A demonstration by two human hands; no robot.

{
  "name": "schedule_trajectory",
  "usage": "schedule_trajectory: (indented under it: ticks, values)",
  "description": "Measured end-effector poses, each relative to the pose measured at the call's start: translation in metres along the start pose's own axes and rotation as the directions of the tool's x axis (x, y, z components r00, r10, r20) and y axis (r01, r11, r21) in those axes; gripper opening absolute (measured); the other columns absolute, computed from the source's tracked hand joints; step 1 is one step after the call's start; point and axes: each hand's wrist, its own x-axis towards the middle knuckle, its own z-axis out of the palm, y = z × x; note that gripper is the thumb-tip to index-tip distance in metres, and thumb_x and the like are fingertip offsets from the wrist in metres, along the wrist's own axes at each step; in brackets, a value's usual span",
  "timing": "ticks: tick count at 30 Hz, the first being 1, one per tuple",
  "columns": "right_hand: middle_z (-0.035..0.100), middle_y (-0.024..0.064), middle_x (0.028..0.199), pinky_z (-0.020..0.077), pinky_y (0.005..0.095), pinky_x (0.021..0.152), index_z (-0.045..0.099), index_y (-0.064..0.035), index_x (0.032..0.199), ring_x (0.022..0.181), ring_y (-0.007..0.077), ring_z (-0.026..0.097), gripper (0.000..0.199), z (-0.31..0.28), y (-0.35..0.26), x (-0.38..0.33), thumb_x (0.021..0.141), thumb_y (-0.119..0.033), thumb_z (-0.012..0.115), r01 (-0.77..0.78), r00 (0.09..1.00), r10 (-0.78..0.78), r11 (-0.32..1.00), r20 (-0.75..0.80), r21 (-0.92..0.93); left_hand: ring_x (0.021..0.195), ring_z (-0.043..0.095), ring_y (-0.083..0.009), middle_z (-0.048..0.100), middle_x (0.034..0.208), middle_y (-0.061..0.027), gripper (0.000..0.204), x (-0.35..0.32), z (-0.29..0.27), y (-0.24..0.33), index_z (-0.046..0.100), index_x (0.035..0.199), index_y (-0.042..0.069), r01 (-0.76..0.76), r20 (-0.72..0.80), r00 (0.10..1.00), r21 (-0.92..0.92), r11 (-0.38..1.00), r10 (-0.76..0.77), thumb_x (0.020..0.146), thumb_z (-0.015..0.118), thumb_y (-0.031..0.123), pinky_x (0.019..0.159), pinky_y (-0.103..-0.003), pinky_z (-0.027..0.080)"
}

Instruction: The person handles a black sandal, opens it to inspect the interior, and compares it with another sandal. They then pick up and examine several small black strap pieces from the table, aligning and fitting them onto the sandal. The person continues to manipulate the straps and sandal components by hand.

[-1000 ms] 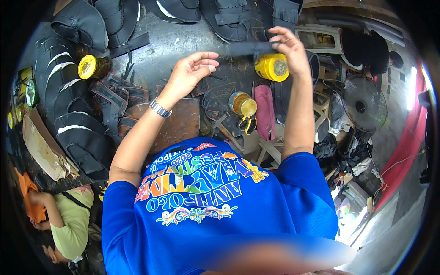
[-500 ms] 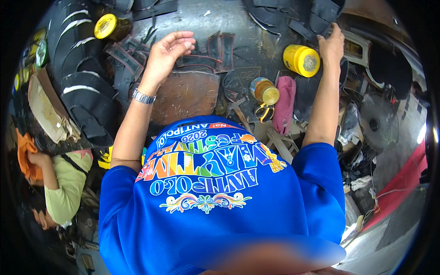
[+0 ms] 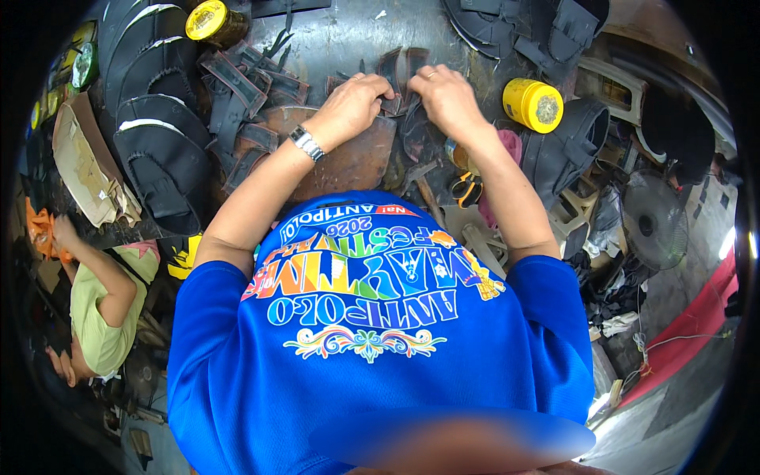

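At the middle of the bench, my left hand is closed, its fingers bent together over the dark leather strap pieces with reddish edges. Whatever its fingertips pinch is hidden. Close by on the right, my right hand curls downward, fingertips against the same pieces and its thumb out of sight. Under and beside my left wrist lies a worn brown board. More dark strap pieces are heaped to its left. A hammer lies near my body, beside scissors with orange-and-black handles.
Black footwear uppers stand in a row at left. One yellow-lidded jar is far left, a yellow tub right. Another black upper lies beside the tub. A fan stands at right. A person in light green works at lower left.
My right hand has come from the black pieces at far right to the middle. My left hand has moved right and down, its fingers closing over the strap pieces.
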Motion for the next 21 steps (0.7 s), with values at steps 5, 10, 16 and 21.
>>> schedule_trajectory:
  ticks: [5,10,16,21]
  values:
    - [0.069,0.0016,0.085,0.0487,0.0257,0.068,0.068,-0.001,0.1,0.074,0.0098,0.06,0.012,-0.033,0.033,0.001,0.088,0.0,0.068,-0.274,0.825,0.539,0.643,-0.169,0.715,0.107,0.061,-0.0358,0.064,0.116,-0.0148,0.025,-0.003,0.003,0.001,0.066,0.108,0.002,-0.033,-0.054,0.998,-0.019,0.999,0.032,0.084,0.061,-0.003,0.098,-0.044,0.048]
    - [0.071,0.0024,0.094,0.051,0.0252,0.077,0.068,-0.0036,0.108,0.084,0.0096,0.064,0.02,-0.048,0.032,-0.007,0.088,-0.006,0.072,-0.137,0.848,0.524,0.075,0.078,0.988,0.102,0.064,-0.0313,0.062,0.11,-0.0128,0.022,-0.003,-0.002,0.014,0.067,0.107,0.002,0.031,-0.134,0.99,-0.108,0.994,-0.045,0.086,0.063,0.001,0.09,-0.039,0.052]
    - [0.072,0.0034,0.103,0.0539,0.0288,0.076,0.066,-0.0057,0.113,0.086,0.0112,0.066,0.023,-0.032,0.016,-0.018,0.092,-0.012,0.071,-0.195,0.878,0.376,-0.282,0.295,0.94,0.103,0.064,-0.0135,0.066,0.113,-0.0055,0.024,0.006,-0.013,0.021,0.069,0.115,0.001,0.179,-0.031,0.938,-0.811,0.558,-0.345,0.096,0.065,0.015,0.093,-0.029,0.05]
    - [0.072,0.0063,0.101,0.0569,0.0298,0.072,0.064,-0.0066,0.112,0.083,0.0154,0.069,0.018,-0.017,0.009,-0.022,0.096,-0.014,0.066,-0.183,0.871,0.302,-0.533,0.387,0.826,0.099,0.064,-0.0103,0.072,0.103,-0.0036,0.033,0.009,-0.018,0.025,0.067,0.12,0.001,0.194,0.096,0.978,-0.748,0.635,-0.186,0.097,0.067,0.025,0.094,-0.028,0.049]
